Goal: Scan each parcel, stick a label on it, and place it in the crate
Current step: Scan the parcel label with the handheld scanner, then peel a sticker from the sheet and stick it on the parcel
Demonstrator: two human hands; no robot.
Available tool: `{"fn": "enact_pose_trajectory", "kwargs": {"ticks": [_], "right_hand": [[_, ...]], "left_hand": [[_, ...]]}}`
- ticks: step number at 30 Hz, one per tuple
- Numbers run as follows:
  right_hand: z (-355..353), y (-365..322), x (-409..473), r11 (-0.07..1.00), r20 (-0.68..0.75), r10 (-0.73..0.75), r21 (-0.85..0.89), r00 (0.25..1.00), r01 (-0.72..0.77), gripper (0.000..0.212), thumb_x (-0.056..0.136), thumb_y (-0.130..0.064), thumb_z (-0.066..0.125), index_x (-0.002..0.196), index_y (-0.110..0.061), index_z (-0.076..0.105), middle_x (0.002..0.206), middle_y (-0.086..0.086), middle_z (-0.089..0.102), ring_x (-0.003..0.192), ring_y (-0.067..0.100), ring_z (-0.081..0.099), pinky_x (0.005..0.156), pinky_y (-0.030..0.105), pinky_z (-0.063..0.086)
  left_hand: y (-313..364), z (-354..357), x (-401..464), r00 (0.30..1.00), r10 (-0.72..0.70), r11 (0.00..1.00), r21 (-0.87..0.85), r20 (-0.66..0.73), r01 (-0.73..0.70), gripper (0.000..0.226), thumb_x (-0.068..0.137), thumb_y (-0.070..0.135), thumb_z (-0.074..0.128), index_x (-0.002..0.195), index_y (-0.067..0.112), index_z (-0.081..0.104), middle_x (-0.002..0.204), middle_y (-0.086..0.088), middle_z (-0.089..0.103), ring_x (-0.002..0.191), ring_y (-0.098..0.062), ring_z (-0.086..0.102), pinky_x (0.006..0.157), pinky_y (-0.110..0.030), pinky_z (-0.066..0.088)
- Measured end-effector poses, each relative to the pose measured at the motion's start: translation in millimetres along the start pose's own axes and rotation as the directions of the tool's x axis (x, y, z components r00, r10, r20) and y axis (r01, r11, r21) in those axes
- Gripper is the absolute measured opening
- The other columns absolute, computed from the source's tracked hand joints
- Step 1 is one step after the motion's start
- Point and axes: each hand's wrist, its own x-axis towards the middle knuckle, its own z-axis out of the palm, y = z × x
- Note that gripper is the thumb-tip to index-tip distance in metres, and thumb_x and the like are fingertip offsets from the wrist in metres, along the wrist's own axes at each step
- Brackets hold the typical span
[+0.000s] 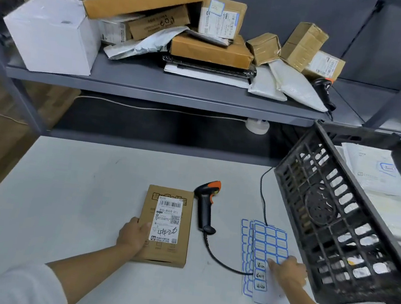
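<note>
Parcel: flat brown cardboard parcel (166,225) with white shipping label, lying mid-table toward the near edge.
Left hand (133,238): fingers gripping the parcel's left edge.
Right hand (288,270): straight fingers pressing blue-bordered label sheets (264,254) beside the black plastic crate (337,212).
Scanner: black-and-orange handheld scanner (207,206) between parcel and sheets.

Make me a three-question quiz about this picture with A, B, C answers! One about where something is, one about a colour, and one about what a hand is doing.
1. Where is the scanner?
A. in the crate
B. on the table, right of the parcel
C. in a hand

2. What colour are the borders on the label sheets?
A. blue
B. red
C. green

3. What is the left hand doing?
A. pointing at the shelf
B. lifting the scanner
C. holding the parcel

Answers:
1 B: it lies on the table between the parcel and the sheets.
2 A: every label is outlined in blue.
3 C: its fingers wrap the parcel's left edge, while the right hand touches the sheets.
</note>
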Motion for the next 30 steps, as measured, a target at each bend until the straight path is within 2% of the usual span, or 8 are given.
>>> {"fn": "enact_pose_trajectory", "kwargs": {"ticks": [4,7,10,12,18,22,25,30], "right_hand": [[-7.1,-1.9,0.2,0.998,0.013,0.063,0.031,0.998,-0.063,0.074,0.078,-0.048,0.072,0.131,-0.004,0.045,0.128,0.025,0.048,0.118,0.039,0.050,0.095,0.043,0.047],[-11.8,-5.7,0.6,0.958,-0.045,0.066,0.284,0.997,-0.050,0.062,0.079,-0.026,0.077,0.129,-0.002,0.051,0.124,0.028,0.053,0.115,0.042,0.051,0.093,0.045,0.045],[-26.8,-17.3,1.7,0.852,-0.085,0.013,0.522,0.996,0.033,0.041,0.082,-0.010,0.073,0.118,0.006,0.060,0.109,0.027,0.064,0.095,0.038,0.061,0.081,0.040,0.049],[-42.7,-30.5,-0.1,0.776,-0.117,-0.021,0.624,0.993,0.090,0.034,0.084,-0.010,0.070,0.114,0.004,0.062,0.110,0.024,0.065,0.093,0.036,0.061,0.076,0.033,0.043],[-84.3,-83.3,-14.6,0.497,-0.122,-0.195,0.843,0.973,0.205,0.031,0.085,-0.013,0.071,0.111,0.001,0.062,0.111,0.022,0.065,0.091,0.026,0.060,0.090,0.047,0.051],[-89.5,-125.1,-42.8,0.335,-0.007,-0.386,0.931,0.923,0.147,0.030,0.087,-0.010,0.068,0.114,0.001,0.061,0.111,0.023,0.067,0.095,0.036,0.065,0.092,0.054,0.051],[-87.7,-155.0,-68.8,0.275,0.091,-0.520,0.959,0.849,0.066,0.031,0.089,-0.008,0.065,0.117,0.003,0.058,0.110,0.021,0.068,0.091,0.034,0.066,0.088,0.048,0.054],[-78.4,-193.5,-110.7,0.350,0.190,-0.659,0.934,0.728,0.073,0.025,0.088,-0.009,0.066,0.112,-0.005,0.060,0.109,0.019,0.069,0.087,0.029,0.068,0.079,0.041,0.055]], "left_hand": [[2.6,-0.9,-3.4,1.000,-0.011,1.000,0.004,-0.021,0.011,0.039,0.098,0.032,0.047,0.123,0.002,0.049,0.120,-0.015,0.061,0.111,-0.031,0.057,0.088,-0.035,0.044],[3.3,-2.0,-4.7,1.000,-0.011,1.000,-0.013,-0.016,0.011,0.040,0.097,0.029,0.048,0.127,0.002,0.045,0.123,-0.016,0.059,0.113,-0.032,0.056,0.092,-0.036,0.045],[4.6,-5.1,-4.9,1.000,-0.026,0.999,-0.023,-0.013,0.025,0.044,0.097,0.026,0.048,0.133,0.001,0.039,0.128,-0.019,0.056,0.118,-0.034,0.053,0.097,-0.037,0.043],[6.9,-7.6,-5.5,0.999,-0.038,0.999,-0.036,-0.038,0.036,0.048,0.097,0.025,0.050,0.137,0.002,0.036,0.132,-0.021,0.051,0.122,-0.035,0.049,0.100,-0.039,0.040],[21.2,-18.9,-5.4,0.993,0.006,0.990,-0.141,-0.122,-0.024,0.051,0.095,0.021,0.053,0.139,0.004,0.034,0.137,-0.020,0.046,0.126,-0.034,0.046,0.102,-0.039,0.038],[39.3,-28.3,-6.7,0.991,0.070,0.957,-0.274,-0.116,-0.100,0.049,0.094,0.027,0.055,0.137,0.010,0.038,0.139,-0.012,0.047,0.123,-0.027,0.049,0.096,-0.033,0.040],[61.8,-37.1,-6.6,0.993,0.104,0.886,-0.447,-0.062,-0.120,0.046,0.092,0.031,0.058,0.131,0.012,0.044,0.132,-0.010,0.054,0.111,-0.023,0.056,0.092,-0.031,0.043],[89.7,-52.6,-9.2,0.980,0.164,0.721,-0.692,0.112,-0.041,0.039,0.090,0.039,0.060,0.117,0.011,0.055,0.112,-0.010,0.067,0.100,-0.024,0.066,0.085,-0.035,0.055]]}}
